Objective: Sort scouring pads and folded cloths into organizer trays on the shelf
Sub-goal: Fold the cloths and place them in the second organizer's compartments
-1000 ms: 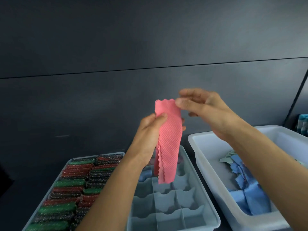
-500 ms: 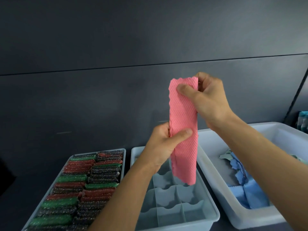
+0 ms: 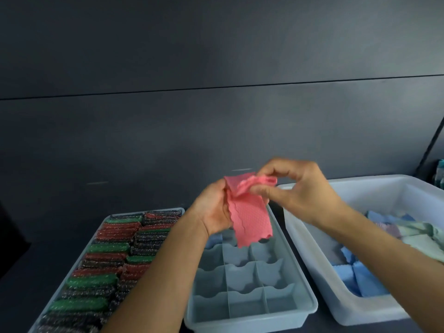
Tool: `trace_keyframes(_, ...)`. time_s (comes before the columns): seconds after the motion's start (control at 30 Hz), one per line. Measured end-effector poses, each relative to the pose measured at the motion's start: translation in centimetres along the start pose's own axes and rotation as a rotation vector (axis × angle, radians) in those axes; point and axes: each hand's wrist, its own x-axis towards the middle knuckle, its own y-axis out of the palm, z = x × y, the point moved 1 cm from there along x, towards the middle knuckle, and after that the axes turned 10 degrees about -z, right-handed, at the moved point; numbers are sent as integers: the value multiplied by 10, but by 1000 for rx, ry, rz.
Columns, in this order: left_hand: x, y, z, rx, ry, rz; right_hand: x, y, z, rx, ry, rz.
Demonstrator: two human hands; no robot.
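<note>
Backdrop: dark grey wall [image 3: 216,68] with one thin horizontal seam, rising behind a dark shelf [image 3: 48,236].
Left tray: pale tray [image 3: 79,259] on the shelf, packed with scouring pads [image 3: 108,248] standing on edge in two rows, green, red and dark glittery ones mixed.
Left hand: left hand [image 3: 213,212] is raised over the gap between the left and middle trays, palm turned inward, gripping the left edge of a pink cloth [image 3: 252,219].
Pink cloth: in the air above the far end of the middle tray, held by both hands; its top end is folded over and bunched, its lower part hangs flat with wavy edges, tilted down to the right.
Middle tray: grey-blue divided tray [image 3: 252,320], just beside the left tray, with three columns of compartments; a blue cloth [image 3: 213,239] sits in a far-left compartment, partly hidden by the left wrist.
Right hand: right hand [image 3: 302,193] pinches the bunched top end of the pink cloth between thumb and curled fingers.
Right bin: deep white bin [image 3: 372,195] beside the divided tray, holding loose blue cloths [image 3: 360,280] and a pale green cloth [image 3: 422,236].
</note>
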Motion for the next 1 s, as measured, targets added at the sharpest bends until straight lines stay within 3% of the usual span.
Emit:
trace_keyframes(0.17,4,-6,-6,-151,-61,6,-22,17,-18,-208,-227,4)
trace_keyframes(0.3,-1,3,-6,-76,-68,51,-24,24,-18,-256,-323,-47)
trace_keyframes(0.5,-1,-3,-10,-79,-23,-20,-32,19,-22,-332,-491,115)
trace_keyframes(0.6,-2,-7,-12,-61,-51,-9,-34,9,-31,-541,-641,263)
trace_keyframes(0.7,-1,-4,-9,-94,-59,8,-28,12,-38,-707,-728,201)
trace_keyframes(0.8,2,-1,1,-113,-66,22,-23,19,-31,-520,-589,1)
trace_keyframes(0.93,6,-7,12,-53,44,-40,-19,24,-18,66,147,-154)
trace_keyframes(1.0,5,-10,14,77,127,-17,-13,22,-24,291,400,-171)
